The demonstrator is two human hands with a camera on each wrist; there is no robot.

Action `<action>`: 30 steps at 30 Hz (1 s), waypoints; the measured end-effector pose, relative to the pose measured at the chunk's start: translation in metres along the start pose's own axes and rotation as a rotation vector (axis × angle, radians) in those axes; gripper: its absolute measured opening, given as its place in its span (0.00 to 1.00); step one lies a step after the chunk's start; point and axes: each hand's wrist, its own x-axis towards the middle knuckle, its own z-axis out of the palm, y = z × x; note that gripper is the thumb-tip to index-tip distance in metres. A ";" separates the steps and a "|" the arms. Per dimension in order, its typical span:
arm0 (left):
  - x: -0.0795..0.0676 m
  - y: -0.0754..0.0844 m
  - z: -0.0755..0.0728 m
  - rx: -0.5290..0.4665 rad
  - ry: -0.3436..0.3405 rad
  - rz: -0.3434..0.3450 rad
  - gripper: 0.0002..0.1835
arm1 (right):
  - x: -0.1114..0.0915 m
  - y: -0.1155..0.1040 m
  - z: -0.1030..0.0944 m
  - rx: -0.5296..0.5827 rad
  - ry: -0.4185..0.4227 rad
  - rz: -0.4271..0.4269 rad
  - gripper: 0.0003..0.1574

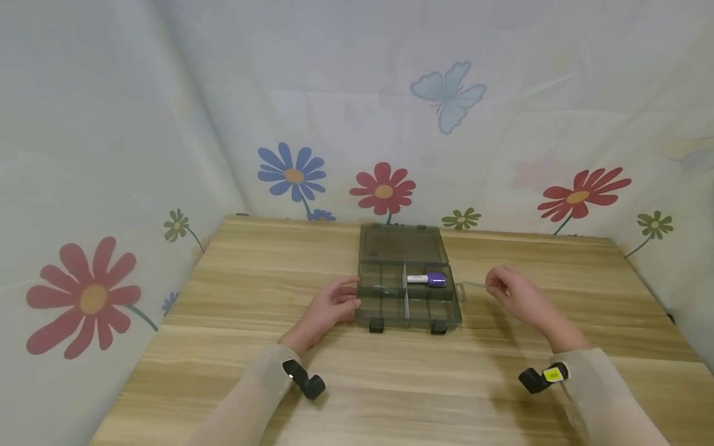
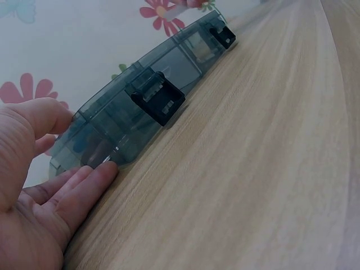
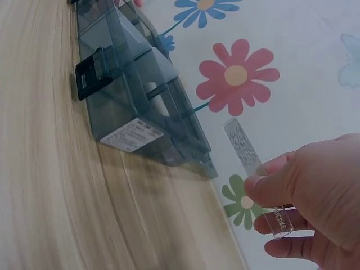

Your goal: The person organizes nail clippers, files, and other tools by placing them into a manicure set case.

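A smoky grey, see-through compartment box point(image 1: 382, 310) lies on the table with its lid point(image 1: 403, 243) folded back towards the wall. My left hand point(image 1: 331, 306) touches the box's left end with its fingers; the left wrist view shows the fingertips point(image 2: 107, 170) against the side wall. Just right of the box, my right hand point(image 1: 515, 297) pinches a clear, flat nail file point(image 3: 243, 145) with a ridged surface, its tip towards the box. A purple bottle with a white cap point(image 1: 426, 280), like nail polish, lies in the back right compartment. Something dark green point(image 1: 387, 290) lies in the left part.
Two black latches point(image 1: 376, 326) stick out along the box's front edge. A white divider point(image 1: 406, 296) splits the box. Its right end bears a white label point(image 3: 132, 135). The wooden table point(image 1: 379, 384) meets a flowered cloth point(image 1: 334, 111) at the back.
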 end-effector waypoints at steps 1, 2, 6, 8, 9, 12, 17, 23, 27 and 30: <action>-0.001 0.001 0.000 -0.002 0.002 0.003 0.31 | 0.001 -0.002 0.000 -0.002 0.001 0.001 0.08; -0.001 0.001 0.000 -0.004 0.003 0.003 0.31 | 0.002 -0.004 0.000 -0.004 0.004 0.001 0.08; 0.005 -0.010 -0.002 -0.004 0.022 0.009 0.30 | 0.008 -0.012 0.001 -0.002 0.009 0.000 0.08; 0.008 -0.018 -0.003 0.000 0.029 0.016 0.30 | 0.011 -0.015 0.003 0.001 0.018 -0.014 0.08; 0.009 -0.021 -0.003 0.003 0.033 0.019 0.30 | 0.013 -0.017 0.004 0.003 0.023 -0.025 0.08; 0.007 -0.017 -0.002 0.008 0.023 0.024 0.30 | 0.017 -0.022 0.006 0.001 0.034 -0.051 0.08; -0.002 0.003 0.001 0.003 -0.004 0.005 0.31 | 0.023 -0.030 0.009 0.015 0.036 -0.071 0.08; -0.002 0.006 0.001 -0.002 -0.007 0.006 0.31 | 0.032 -0.038 0.014 0.038 0.037 -0.105 0.08; -0.003 0.008 0.001 0.007 -0.010 0.001 0.31 | 0.035 -0.042 0.017 0.050 0.042 -0.133 0.08; -0.003 0.009 0.001 0.011 -0.008 -0.002 0.30 | 0.037 -0.046 0.018 0.063 0.046 -0.144 0.09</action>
